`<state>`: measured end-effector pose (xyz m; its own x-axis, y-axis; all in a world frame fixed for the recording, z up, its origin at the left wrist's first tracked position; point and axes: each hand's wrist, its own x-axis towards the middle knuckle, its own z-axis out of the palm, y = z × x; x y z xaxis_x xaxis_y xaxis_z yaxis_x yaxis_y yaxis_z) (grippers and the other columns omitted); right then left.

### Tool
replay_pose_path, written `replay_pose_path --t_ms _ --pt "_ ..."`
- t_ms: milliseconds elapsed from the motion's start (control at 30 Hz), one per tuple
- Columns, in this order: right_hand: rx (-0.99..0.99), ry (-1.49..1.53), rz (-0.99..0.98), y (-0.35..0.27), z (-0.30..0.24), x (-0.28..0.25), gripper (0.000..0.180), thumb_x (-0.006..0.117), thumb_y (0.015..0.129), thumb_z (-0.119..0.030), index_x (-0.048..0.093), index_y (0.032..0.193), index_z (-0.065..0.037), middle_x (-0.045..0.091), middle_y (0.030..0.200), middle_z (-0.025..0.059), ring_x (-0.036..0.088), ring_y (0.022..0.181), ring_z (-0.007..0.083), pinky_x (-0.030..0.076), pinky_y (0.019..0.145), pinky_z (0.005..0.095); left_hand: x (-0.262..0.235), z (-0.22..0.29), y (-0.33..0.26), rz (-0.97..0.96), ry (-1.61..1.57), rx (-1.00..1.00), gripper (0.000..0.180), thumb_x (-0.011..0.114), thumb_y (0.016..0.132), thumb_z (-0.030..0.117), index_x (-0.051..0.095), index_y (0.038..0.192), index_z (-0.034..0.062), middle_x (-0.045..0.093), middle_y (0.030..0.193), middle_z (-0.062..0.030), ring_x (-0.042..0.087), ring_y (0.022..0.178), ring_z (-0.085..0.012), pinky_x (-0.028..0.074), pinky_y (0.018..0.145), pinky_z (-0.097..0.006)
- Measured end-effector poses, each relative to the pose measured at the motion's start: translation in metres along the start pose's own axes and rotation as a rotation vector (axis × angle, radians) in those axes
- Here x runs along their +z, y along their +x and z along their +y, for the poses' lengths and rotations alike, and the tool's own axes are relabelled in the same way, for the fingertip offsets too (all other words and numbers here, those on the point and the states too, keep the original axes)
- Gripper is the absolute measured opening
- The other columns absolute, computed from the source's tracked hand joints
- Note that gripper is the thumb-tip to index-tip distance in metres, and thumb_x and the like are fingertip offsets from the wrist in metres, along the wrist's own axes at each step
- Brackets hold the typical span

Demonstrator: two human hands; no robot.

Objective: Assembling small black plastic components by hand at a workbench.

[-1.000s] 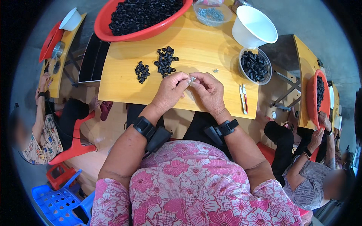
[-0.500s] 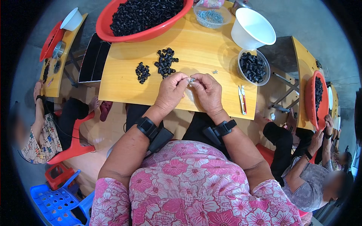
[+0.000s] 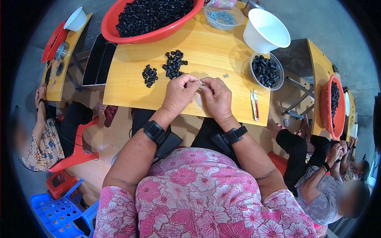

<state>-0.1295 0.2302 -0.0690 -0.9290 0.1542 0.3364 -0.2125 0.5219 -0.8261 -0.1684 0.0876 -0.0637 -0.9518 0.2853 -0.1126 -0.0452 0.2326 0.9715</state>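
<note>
Over the near part of the wooden table (image 3: pixel 131 85), my left hand (image 3: pixel 179 93) and my right hand (image 3: pixel 218 97) meet, thumbs and fingertips pinched together. Between them is a small silvery metal piece (image 3: pixel 203 83), mostly covered by the fingers, so its exact kind does not show. Beyond my left hand lie a larger pile of small black caps (image 3: pixel 174 64) and a smaller pile of black pieces (image 3: pixel 150 76). A few tiny metal bits (image 3: pixel 226 75) rest beyond my right hand. To its right lies a small red-and-white cutting tool (image 3: pixel 254 105).
A big red basin (image 3: pixel 151 38) of black parts stands at the far left, with a clear bowl (image 3: pixel 222 20) of small metal pieces, a white tub (image 3: pixel 266 29) and a clear tub (image 3: pixel 280 81) of black parts to its right. Other people sit at side tables.
Both my hands have shifted very slightly, still pinched together; the metal piece now shows less. At the right, a co-worker's hands have moved down from the red basin's rim.
</note>
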Motion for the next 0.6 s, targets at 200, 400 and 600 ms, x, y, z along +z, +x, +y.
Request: replay_pose_path --t_ms 200,400,600 --pt "0.004 0.012 -0.008 -0.0004 -0.0005 0.0001 0.015 0.066 0.079 -0.004 0.063 0.094 -0.006 0.060 0.077 0.0125 0.061 0.068 0.0278 0.049 0.061 0.0354 -0.0006 -0.0009 0.0001 -0.010 -0.043 -0.037 0.014 0.059 0.093 0.015 0.066 0.093 0.0019 0.058 0.073 0.0009 0.052 0.056 -0.0047 0.045 0.048 -0.020" --pt "-0.046 0.014 0.010 0.0000 0.0017 0.0002 0.015 0.065 0.081 -0.004 0.063 0.096 -0.006 0.060 0.079 0.0124 0.061 0.071 0.0282 0.049 0.063 0.0357 -0.0020 0.0009 -0.0012 -0.038 -0.063 -0.041 0.016 0.057 0.094 0.013 0.066 0.100 0.0019 0.061 0.080 0.0001 0.053 0.061 -0.0046 0.046 0.050 -0.019" --pt "-0.020 0.073 0.026 -0.0003 0.0042 0.0007 0.016 0.064 0.083 -0.004 0.064 0.098 -0.006 0.061 0.080 0.0122 0.061 0.072 0.0280 0.049 0.064 0.0351 -0.0044 -0.0052 -0.0017 -0.104 -0.043 0.053 0.015 0.057 0.094 0.013 0.066 0.101 0.0020 0.061 0.084 -0.0001 0.053 0.063 -0.0046 0.047 0.054 -0.019"
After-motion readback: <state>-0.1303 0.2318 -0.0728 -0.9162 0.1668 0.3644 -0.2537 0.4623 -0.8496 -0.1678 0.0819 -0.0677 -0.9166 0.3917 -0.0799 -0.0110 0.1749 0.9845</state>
